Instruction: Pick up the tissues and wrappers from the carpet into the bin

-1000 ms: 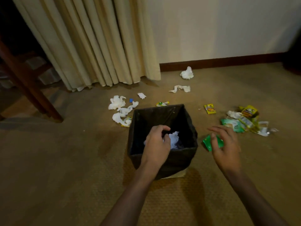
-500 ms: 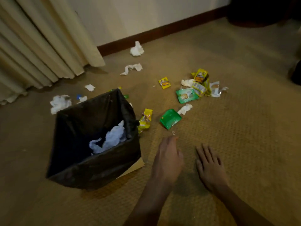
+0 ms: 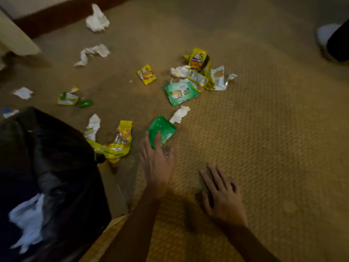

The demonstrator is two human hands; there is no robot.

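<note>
A black-lined bin [image 3: 62, 167] stands at the lower left with white tissue [image 3: 28, 220] inside. My left hand [image 3: 156, 161] reaches forward with straight fingers, fingertips touching a green wrapper [image 3: 163, 128] on the carpet. My right hand [image 3: 221, 195] lies flat on the carpet, fingers spread, holding nothing. A yellow wrapper [image 3: 119, 142] lies beside the bin's rim, with a tissue [image 3: 93, 124] next to it. A small tissue [image 3: 179, 114] sits just beyond the green wrapper. Farther off lies a cluster of green and yellow wrappers [image 3: 196, 76].
More tissues [image 3: 97, 19] lie near the dark skirting board, another tissue [image 3: 92, 52] below it, and small wrappers [image 3: 68, 98] left of centre. A curtain hem [image 3: 17, 42] hangs at the upper left. A white shoe [image 3: 326, 35] shows at the right edge.
The view has swung right and closer to the carpet. My left hand moved from over the bin forward onto the green wrapper. My right hand came down flat on the carpet.
</note>
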